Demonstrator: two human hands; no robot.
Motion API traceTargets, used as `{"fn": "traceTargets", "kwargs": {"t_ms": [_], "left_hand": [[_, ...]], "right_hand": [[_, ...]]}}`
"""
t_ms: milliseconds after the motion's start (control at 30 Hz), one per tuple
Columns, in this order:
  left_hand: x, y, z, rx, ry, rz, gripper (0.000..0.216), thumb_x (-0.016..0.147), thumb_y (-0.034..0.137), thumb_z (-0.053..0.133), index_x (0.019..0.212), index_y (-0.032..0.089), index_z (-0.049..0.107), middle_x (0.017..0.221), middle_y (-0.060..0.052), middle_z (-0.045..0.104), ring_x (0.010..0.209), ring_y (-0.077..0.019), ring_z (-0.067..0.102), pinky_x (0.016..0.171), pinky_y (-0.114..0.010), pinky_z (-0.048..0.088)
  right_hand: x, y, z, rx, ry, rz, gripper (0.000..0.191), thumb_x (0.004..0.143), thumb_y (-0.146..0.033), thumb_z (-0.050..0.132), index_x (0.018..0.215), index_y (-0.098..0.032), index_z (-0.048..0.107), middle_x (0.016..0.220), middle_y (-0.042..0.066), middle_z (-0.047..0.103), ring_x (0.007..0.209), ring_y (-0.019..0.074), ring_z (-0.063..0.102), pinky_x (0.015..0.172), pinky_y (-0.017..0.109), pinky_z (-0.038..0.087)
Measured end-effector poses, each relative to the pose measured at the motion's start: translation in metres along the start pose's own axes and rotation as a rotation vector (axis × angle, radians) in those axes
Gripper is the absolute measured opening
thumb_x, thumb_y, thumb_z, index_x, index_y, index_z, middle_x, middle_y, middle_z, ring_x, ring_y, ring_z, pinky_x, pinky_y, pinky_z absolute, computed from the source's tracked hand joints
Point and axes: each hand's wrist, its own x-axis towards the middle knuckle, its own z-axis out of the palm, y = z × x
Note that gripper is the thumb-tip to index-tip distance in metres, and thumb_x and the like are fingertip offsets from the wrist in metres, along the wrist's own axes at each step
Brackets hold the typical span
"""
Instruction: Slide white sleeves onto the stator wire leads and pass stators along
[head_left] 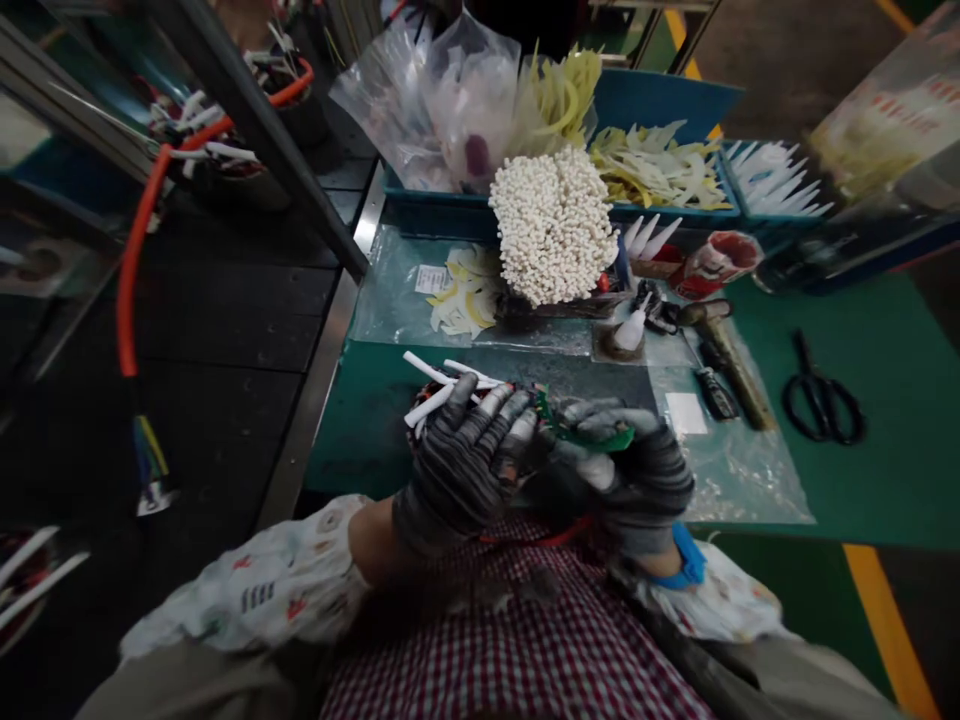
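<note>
Both my hands wear dark grey striped gloves and meet over the near edge of a green table [885, 480]. My left hand [465, 460] is closed around a bundle of wires with white sleeves [439, 385] that stick out to the upper left. My right hand [637, 465] is closed on a small green part [592, 435] joined to that bundle; a red wire runs below it. The exact shape of the part is hidden by my fingers.
A dense bunch of white-tipped pieces [555, 225] stands behind my hands. Blue trays [660, 100] with yellow and white strips and plastic bags sit at the back. Black scissors [821, 395], a tool [739, 370] and a red cup [716, 262] lie right. An orange cable [131, 260] hangs left.
</note>
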Motion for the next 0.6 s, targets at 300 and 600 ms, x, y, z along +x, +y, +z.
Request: {"fn": "traceTargets", "kwargs": {"t_ms": [300, 600], "left_hand": [[-0.027, -0.071, -0.036, -0.352, -0.078, 0.058, 0.066, 0.117, 0.063, 0.02, 0.135, 0.025, 0.071, 0.132, -0.009, 0.085, 0.129, -0.0255, 0.079, 0.118, -0.05, 0.062], [0.052, -0.2, 0.024, -0.115, -0.307, -0.519, 0.055, 0.119, 0.046, 0.04, 0.131, 0.01, 0.079, 0.14, -0.006, 0.077, 0.13, -0.0206, 0.07, 0.123, -0.038, 0.053]], "right_hand": [[0.005, 0.027, 0.064, 0.053, 0.112, 0.088, 0.049, 0.118, -0.047, 0.017, 0.146, -0.033, 0.055, 0.094, 0.01, 0.068, 0.085, 0.0312, 0.074, 0.081, 0.054, 0.07], [0.014, 0.023, 0.057, 0.317, -0.432, -0.268, 0.016, 0.113, -0.041, 0.067, 0.124, -0.031, 0.073, 0.096, 0.001, 0.075, 0.086, 0.0199, 0.075, 0.081, 0.035, 0.066]]}}
